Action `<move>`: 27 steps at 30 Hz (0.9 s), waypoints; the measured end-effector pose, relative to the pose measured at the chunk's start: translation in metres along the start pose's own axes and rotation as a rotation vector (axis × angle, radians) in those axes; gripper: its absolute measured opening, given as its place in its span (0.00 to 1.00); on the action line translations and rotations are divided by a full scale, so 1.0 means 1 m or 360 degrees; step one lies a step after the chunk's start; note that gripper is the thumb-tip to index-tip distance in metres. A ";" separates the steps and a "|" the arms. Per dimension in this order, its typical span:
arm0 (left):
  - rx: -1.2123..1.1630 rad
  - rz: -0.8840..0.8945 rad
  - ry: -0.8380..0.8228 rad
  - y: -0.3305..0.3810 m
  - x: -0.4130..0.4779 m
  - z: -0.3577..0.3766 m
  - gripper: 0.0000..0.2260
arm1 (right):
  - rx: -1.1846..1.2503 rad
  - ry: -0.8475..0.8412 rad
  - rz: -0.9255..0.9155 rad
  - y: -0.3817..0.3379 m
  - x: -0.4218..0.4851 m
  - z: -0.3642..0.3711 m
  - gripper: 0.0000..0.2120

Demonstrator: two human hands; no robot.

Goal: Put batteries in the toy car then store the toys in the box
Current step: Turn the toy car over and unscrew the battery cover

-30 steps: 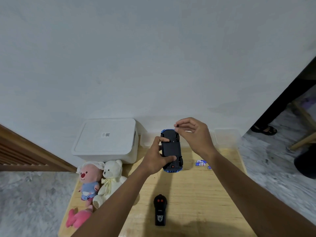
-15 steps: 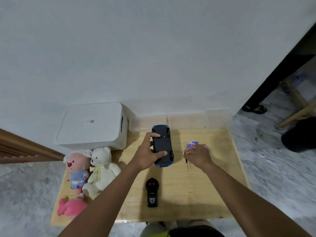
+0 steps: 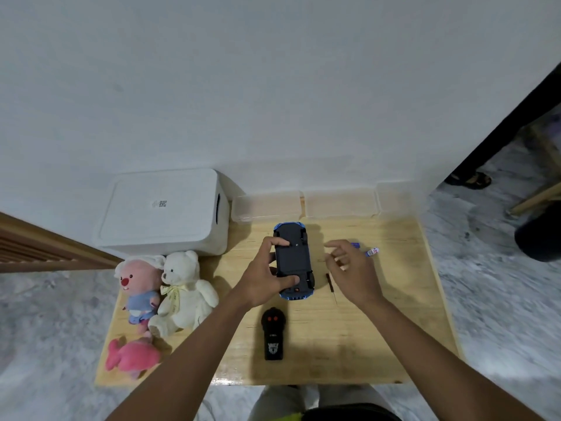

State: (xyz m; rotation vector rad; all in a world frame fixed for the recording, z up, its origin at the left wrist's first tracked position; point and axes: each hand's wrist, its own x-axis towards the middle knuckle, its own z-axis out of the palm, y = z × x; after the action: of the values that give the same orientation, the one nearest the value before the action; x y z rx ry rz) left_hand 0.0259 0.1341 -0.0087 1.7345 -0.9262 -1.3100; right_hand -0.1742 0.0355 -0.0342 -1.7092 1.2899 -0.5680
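Note:
A blue toy car (image 3: 294,262) lies upside down on the wooden table (image 3: 379,329), its dark underside up. My left hand (image 3: 267,278) grips the car along its left side. Just right of the car, my right hand (image 3: 352,268) hovers with fingers apart and nothing in it. A thin screwdriver (image 3: 331,284) lies on the table beside that hand. Batteries (image 3: 372,251) with blue and white wrap lie behind my right fingers. The closed white storage box (image 3: 164,212) stands at the back left.
A black remote control (image 3: 273,337) lies near the front edge. Three plush toys sit at the left: a pink-faced one (image 3: 138,287), a white bear (image 3: 182,293) and a pink one (image 3: 132,357). Clear plastic containers (image 3: 303,205) line the wall. A person's sandalled foot (image 3: 470,179) is at right.
My right hand came down from above the car to the table on its right, set the screwdriver down and opened. My head tilted down, so more of the table shows.

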 end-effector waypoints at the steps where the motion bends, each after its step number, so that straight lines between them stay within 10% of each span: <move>1: 0.0000 0.0001 -0.0010 0.001 0.001 0.000 0.29 | -0.0006 -0.0082 -0.0120 -0.010 0.001 -0.004 0.12; 7: -0.0026 0.0065 -0.0044 0.007 0.003 0.003 0.29 | -0.0524 -0.0567 -0.0499 -0.043 0.017 -0.010 0.28; 27: -0.0034 0.0072 -0.0148 0.014 0.006 0.003 0.41 | -0.0608 -0.0652 -0.0574 -0.055 0.031 -0.009 0.29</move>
State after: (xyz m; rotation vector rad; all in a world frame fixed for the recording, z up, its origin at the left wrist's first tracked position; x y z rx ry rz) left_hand 0.0232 0.1219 0.0008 1.6390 -0.9942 -1.3758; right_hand -0.1426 0.0067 0.0128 -2.2575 0.8350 -0.1534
